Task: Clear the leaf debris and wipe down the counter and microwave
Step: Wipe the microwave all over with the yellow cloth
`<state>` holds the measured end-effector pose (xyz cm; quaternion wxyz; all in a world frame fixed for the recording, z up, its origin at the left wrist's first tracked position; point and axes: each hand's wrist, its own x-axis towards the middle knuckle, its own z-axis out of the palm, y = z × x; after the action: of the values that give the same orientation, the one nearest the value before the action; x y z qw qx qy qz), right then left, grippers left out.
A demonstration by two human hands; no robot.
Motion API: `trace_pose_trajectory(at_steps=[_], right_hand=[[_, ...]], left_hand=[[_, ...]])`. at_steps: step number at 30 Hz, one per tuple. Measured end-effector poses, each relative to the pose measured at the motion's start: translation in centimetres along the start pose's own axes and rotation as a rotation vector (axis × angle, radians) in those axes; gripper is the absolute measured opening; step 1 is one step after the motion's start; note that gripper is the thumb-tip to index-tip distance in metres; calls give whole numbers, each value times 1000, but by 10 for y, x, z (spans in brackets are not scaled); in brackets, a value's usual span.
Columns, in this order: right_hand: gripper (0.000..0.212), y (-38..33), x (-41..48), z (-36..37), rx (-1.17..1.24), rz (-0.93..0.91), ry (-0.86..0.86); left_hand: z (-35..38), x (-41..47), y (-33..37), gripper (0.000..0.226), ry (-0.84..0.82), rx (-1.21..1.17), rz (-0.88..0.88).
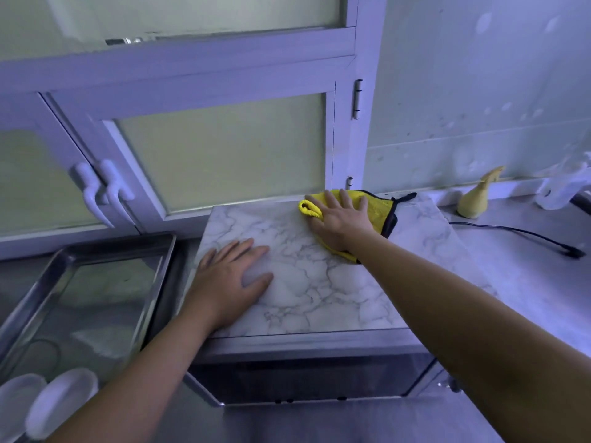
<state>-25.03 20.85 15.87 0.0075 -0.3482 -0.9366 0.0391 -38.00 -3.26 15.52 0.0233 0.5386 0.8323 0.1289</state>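
Note:
The microwave [307, 375] stands on the counter with a marble-patterned top [319, 292] and a dark door facing me. A yellow cloth [379, 207] with a black edge lies at the far right of that top. My right hand [339, 217] presses flat on the cloth with fingers spread. My left hand [230, 276] rests flat on the near left part of the marble top, holding nothing. No leaf debris shows on the top.
A steel tray [96, 257] sits left of the microwave, with white dishes [60, 401] at the lower left. On the counter [543, 282] to the right lie a black cable [518, 233] and a yellowish pointed object [476, 199]. Cabinet doors with white handles [105, 190] rise behind.

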Motion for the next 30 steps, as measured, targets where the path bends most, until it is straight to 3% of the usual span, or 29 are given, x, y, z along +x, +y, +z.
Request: trace_pose_trajectory(at_steps=[8,12,17,26,28,30], right_hand=[[59,-45,-103,5,10,-17,-28],[70,-66,-147,3,40,-32,-54],[60,-80,-183,15,3,-111,-37],[63,-79,-93,6,-8,-178,-120],[63,-85,-56,5,-3,-176,-112],[61,-91,-21,6,1,-177,-100]], left_hand=[[2,-5,-3,56,19,45,-96],[-2,-9,1,58,-42,54,-227],[-3,-9,-2,59,-31,12,-216],[0,-6,-8,48,73,-58,-233],[-1,-5,-10,46,156,-141,-286],[-3,-5,-17,40,304,-391,-453]])
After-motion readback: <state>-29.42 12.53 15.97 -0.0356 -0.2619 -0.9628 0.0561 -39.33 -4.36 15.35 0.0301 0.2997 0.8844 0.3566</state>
